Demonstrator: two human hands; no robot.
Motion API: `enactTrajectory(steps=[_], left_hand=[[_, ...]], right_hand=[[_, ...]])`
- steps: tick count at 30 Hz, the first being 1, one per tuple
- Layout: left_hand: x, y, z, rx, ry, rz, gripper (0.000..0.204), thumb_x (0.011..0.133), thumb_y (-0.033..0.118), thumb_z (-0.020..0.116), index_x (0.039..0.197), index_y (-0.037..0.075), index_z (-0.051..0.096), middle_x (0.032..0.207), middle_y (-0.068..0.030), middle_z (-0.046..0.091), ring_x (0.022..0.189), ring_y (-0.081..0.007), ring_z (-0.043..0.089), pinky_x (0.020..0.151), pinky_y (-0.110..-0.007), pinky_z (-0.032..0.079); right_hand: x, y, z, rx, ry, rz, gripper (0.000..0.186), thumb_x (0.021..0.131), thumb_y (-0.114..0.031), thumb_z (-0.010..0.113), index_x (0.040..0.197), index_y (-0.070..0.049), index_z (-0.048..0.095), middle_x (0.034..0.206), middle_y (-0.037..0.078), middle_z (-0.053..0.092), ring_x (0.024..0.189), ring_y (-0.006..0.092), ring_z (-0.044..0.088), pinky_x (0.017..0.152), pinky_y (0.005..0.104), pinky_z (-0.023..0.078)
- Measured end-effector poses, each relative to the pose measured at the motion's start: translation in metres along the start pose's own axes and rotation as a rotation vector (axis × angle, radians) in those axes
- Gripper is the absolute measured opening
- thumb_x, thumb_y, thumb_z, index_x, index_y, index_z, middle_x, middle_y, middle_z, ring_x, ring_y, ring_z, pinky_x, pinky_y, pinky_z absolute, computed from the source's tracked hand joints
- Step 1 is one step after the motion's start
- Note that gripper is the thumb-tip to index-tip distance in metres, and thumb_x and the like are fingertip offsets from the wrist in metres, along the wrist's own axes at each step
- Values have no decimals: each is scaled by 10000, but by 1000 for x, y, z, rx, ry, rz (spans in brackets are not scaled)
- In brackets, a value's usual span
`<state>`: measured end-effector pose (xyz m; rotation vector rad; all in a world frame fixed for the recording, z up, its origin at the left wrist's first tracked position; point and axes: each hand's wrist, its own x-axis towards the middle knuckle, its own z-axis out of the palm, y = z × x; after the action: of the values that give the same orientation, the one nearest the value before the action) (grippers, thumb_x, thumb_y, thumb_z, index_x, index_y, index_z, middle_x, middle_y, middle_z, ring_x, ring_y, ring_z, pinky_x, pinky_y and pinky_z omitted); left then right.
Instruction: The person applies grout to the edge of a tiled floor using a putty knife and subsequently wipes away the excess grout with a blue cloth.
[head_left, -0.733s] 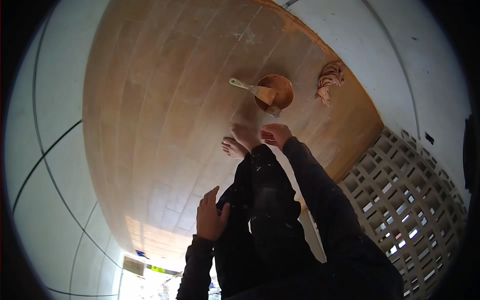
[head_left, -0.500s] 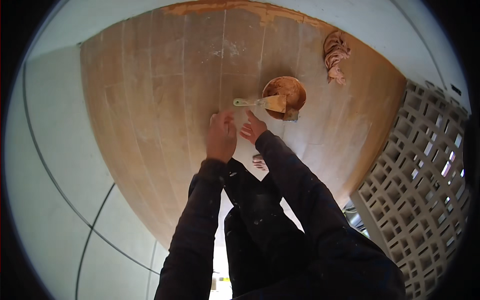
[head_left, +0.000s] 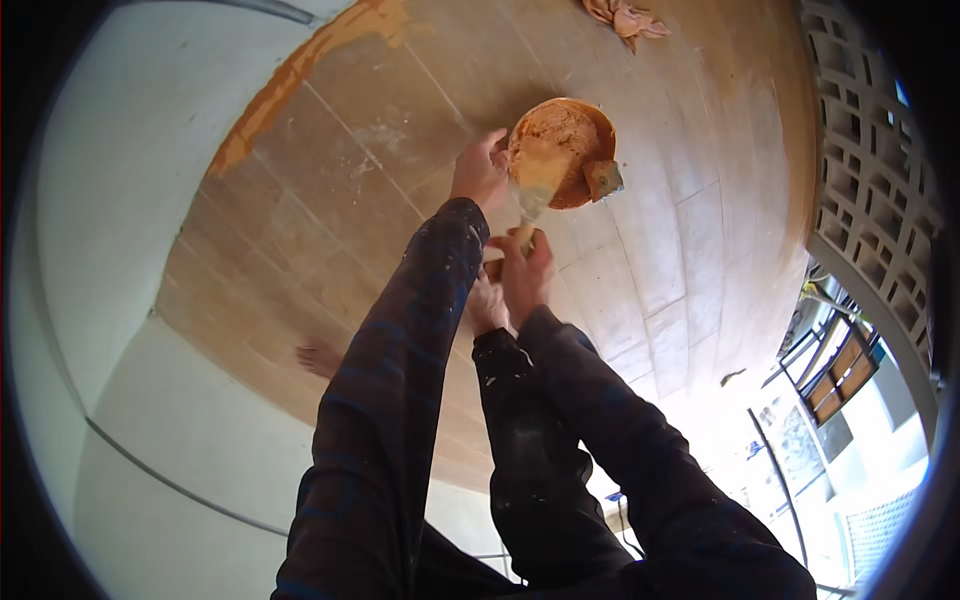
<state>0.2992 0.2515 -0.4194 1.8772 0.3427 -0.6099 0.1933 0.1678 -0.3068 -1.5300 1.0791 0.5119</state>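
Note:
A round bucket (head_left: pixel 612 132) holding orange-brown paste stands on the wood-look floor. At its left side is my left hand (head_left: pixel 482 170), fingers curled against the rim. My right hand (head_left: pixel 527 272) is closed round the pale handle of a putty knife (head_left: pixel 543 180). Its wide blade, blurred by motion, lies over the near part of the bucket's mouth and hides some of the paste. A second, smaller paste-smeared scraper blade (head_left: pixel 603 180) rests at the bucket's right rim.
A crumpled pinkish cloth (head_left: pixel 627 20) lies at the far edge. Orange paste (head_left: pixel 290 85) runs along the floor by the white wall (head_left: pixel 150 130). A pierced block screen (head_left: pixel 870 150) rises at right. My bare feet (head_left: pixel 318 357) are on the floor.
My right hand has taken hold of the putty knife, and its handle has swung toward me. My left hand has moved up to the bucket. The view has turned, showing more at right.

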Motion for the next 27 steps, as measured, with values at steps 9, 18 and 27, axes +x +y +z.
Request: enactTrajectory(steps=[9,18,27], left_hand=[[9,-5,-3,-505,-194,-2,351,1018,49,635,1357,-41,645,1054,-122,743,933,-156,726,828,-302,604],[11,-31,20,-537,-122,209,409,973,85,745,1335,-78,651,1164,-96,659,995,-145,713,869,-295,604],[8,-23,-1,-648,-226,-5,355,1062,208,606,1320,-32,648,1132,-121,729,938,-178,729,775,-322,613]], right_hand=[[29,-40,-69,-793,115,-620,480,1009,-173,598,1472,-68,530,1038,282,716,924,464,698,788,517,544],[41,29,-64,-462,12,-680,443,999,-152,634,1405,7,554,876,217,703,699,384,691,675,429,529],[32,51,-97,425,-311,-254,374,1079,-193,540,1439,-89,521,689,-73,366,515,15,307,438,188,247]])
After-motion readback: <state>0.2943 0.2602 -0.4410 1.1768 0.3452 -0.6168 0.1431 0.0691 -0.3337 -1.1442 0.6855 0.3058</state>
